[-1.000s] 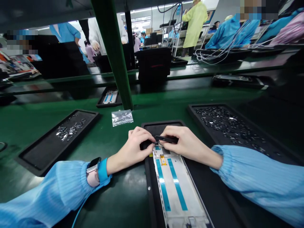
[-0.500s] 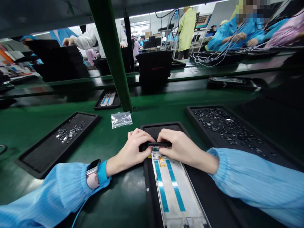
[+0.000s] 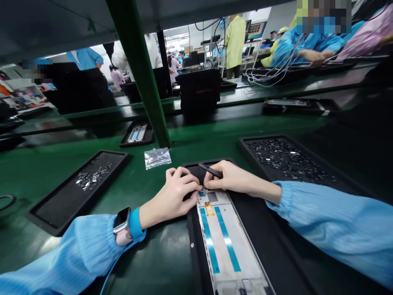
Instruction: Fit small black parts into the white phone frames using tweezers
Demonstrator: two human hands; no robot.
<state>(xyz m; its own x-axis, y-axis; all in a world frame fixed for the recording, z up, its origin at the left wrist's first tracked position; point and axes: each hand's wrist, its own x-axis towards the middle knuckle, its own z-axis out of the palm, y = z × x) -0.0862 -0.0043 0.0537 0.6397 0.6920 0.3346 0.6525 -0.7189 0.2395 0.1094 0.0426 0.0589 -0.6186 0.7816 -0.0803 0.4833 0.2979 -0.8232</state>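
Observation:
A silvery phone frame (image 3: 227, 237) with two blue strips and a small orange flex piece lies lengthwise in a black foam tray (image 3: 196, 250). At its top left corner, my left hand (image 3: 175, 190) has thumb and index finger closed on the edge; what lies under the fingertips is hidden. My right hand (image 3: 229, 176) holds a slim black pen-like tool (image 3: 210, 170), its rounded end pointing up and left. The right fingertips are low at the frame's top edge, covering the tool's lower end.
Black trays of small metal parts stand to the left (image 3: 55, 205) and right (image 3: 291, 159). A clear plastic bag (image 3: 157, 158) lies by a green post (image 3: 150, 94). Behind it is a tray with another phone frame (image 3: 136, 133). Co-workers are across the bench; white cables (image 3: 276, 76) hang there.
The black tool, earlier level between both hands, is now tilted up in my right hand alone. My left fingers have come off it and moved to the frame's top left corner.

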